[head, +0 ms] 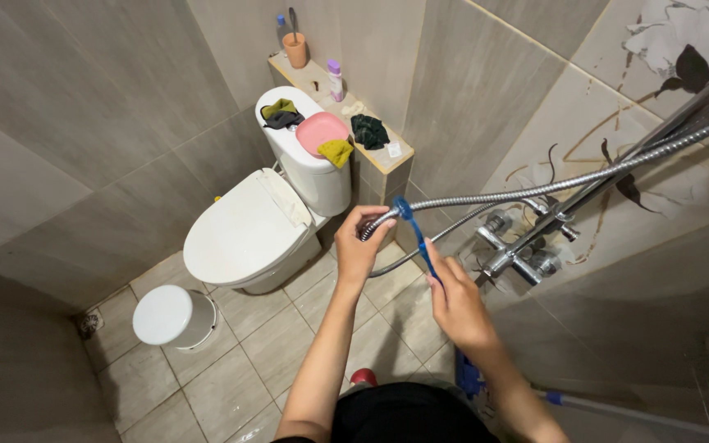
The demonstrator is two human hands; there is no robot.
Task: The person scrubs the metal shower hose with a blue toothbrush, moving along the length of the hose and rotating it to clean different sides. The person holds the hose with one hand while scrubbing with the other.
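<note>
Shower hose (pixel 535 187) was pinched near its end by the left hand (pixel 360 246), up over the toilet (pixel 244 234). Right hand (pixel 457 305) gripped a blue toothbrush (pixel 417 234), its head pressed against the hose end. Taps (pixel 527 254) sat just beside on the wall.

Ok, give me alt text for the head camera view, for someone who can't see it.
Seen from above in a grey-tiled bathroom, the left hand grips the end of a metal shower hose while the right hand holds a blue toothbrush against it. Behind are a closed white toilet and a small white lidded bin.
</note>
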